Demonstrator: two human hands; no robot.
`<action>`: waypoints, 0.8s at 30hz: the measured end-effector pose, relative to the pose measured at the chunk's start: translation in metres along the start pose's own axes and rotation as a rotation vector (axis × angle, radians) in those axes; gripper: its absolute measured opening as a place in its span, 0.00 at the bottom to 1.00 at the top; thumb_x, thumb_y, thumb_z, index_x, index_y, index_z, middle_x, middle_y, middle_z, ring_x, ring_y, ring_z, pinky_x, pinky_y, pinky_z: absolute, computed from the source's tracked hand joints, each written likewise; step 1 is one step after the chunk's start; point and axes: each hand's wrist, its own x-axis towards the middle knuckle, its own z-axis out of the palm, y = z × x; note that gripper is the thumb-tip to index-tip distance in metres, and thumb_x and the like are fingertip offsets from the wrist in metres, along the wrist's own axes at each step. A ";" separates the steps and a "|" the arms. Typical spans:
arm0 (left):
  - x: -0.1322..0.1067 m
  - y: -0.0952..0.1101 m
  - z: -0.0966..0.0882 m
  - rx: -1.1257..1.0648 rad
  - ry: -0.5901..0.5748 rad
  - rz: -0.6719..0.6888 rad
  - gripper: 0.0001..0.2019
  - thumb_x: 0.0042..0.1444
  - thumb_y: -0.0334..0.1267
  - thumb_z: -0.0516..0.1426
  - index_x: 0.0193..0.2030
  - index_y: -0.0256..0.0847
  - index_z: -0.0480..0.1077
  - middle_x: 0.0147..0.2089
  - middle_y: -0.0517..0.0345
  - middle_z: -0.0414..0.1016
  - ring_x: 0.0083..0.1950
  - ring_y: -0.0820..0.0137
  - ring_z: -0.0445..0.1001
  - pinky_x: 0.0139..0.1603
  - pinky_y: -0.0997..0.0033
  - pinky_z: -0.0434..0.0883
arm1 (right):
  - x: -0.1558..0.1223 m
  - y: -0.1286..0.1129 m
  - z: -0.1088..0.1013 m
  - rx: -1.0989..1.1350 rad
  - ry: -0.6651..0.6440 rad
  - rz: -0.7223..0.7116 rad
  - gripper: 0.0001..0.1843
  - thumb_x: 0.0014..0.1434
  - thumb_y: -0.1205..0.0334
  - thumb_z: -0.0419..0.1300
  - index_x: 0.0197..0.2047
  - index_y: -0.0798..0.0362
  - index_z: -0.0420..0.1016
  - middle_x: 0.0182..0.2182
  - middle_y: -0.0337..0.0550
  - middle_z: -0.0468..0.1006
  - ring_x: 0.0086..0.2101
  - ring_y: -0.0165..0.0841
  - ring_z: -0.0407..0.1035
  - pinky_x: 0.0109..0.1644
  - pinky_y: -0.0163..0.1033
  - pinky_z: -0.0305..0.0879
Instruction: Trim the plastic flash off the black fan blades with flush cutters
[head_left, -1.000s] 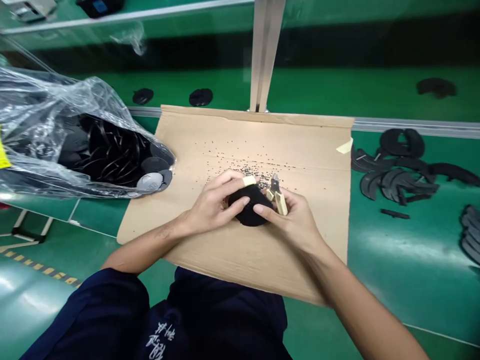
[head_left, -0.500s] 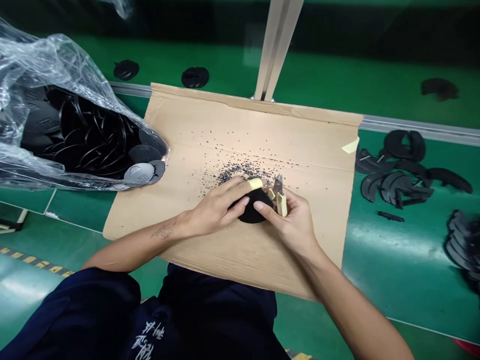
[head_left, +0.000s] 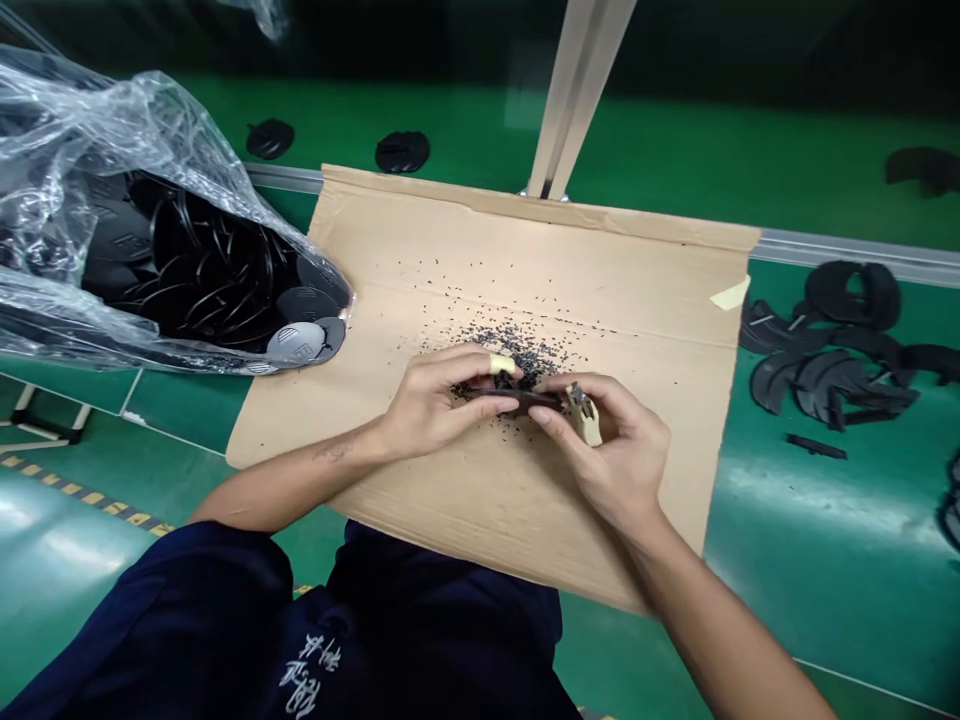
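Note:
Between both hands a round black plastic disc [head_left: 529,403] is held, tilted so that I see it nearly edge-on. My left hand [head_left: 431,405] pinches its left side between thumb and fingers, with yellow tape round one finger. My right hand [head_left: 619,440] grips the right side with thumb and fingertips, and also keeps a pair of nippers [head_left: 585,415] with pale yellow handles in the palm. Scattered under and beyond the disc are many tiny black plastic bits [head_left: 517,345], lying on a cardboard sheet [head_left: 420,240].
On the left a clear plastic bag [head_left: 180,120] lies open, full of black discs [head_left: 206,265]. Curved black parts [head_left: 832,375] and a small black bar [head_left: 816,446] lie on the green bench [head_left: 795,520] at right. A metal post [head_left: 577,100] rises behind the cardboard.
The disc has tipped from showing its broad face to nearly edge-on. My right hand has shifted right, and the nippers have turned within it. The whole view has drifted slightly.

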 end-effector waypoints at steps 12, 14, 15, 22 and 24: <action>0.001 -0.001 -0.005 0.136 -0.049 0.230 0.13 0.64 0.40 0.64 0.54 0.43 0.77 0.45 0.53 0.84 0.45 0.71 0.81 0.45 0.67 0.77 | 0.001 0.004 0.001 -0.106 -0.043 -0.252 0.03 0.62 0.65 0.66 0.40 0.48 0.80 0.36 0.44 0.84 0.38 0.38 0.80 0.44 0.44 0.78; 0.000 -0.001 -0.006 0.155 -0.035 0.244 0.12 0.64 0.40 0.64 0.53 0.43 0.77 0.44 0.54 0.85 0.43 0.71 0.81 0.43 0.68 0.76 | 0.000 0.005 0.002 -0.096 -0.054 -0.255 0.04 0.62 0.65 0.67 0.41 0.48 0.80 0.36 0.44 0.84 0.38 0.38 0.80 0.43 0.44 0.78; -0.001 -0.001 -0.006 0.153 -0.024 0.253 0.12 0.64 0.40 0.64 0.53 0.43 0.78 0.43 0.54 0.85 0.42 0.71 0.81 0.43 0.68 0.76 | 0.000 0.005 0.002 -0.089 -0.065 -0.263 0.05 0.62 0.66 0.67 0.41 0.48 0.79 0.37 0.44 0.84 0.38 0.38 0.80 0.43 0.44 0.78; -0.003 0.000 -0.008 0.106 -0.035 0.287 0.11 0.68 0.39 0.60 0.53 0.40 0.77 0.45 0.50 0.85 0.45 0.70 0.82 0.46 0.67 0.77 | 0.001 0.004 0.001 -0.066 -0.108 -0.296 0.06 0.61 0.67 0.67 0.41 0.47 0.79 0.36 0.44 0.84 0.37 0.38 0.79 0.42 0.44 0.77; -0.002 0.002 -0.009 0.111 -0.049 0.273 0.10 0.67 0.39 0.61 0.50 0.38 0.78 0.43 0.50 0.85 0.43 0.70 0.82 0.45 0.68 0.77 | 0.001 0.005 0.001 -0.058 -0.117 -0.289 0.05 0.62 0.67 0.66 0.41 0.47 0.79 0.36 0.44 0.84 0.37 0.37 0.79 0.41 0.43 0.77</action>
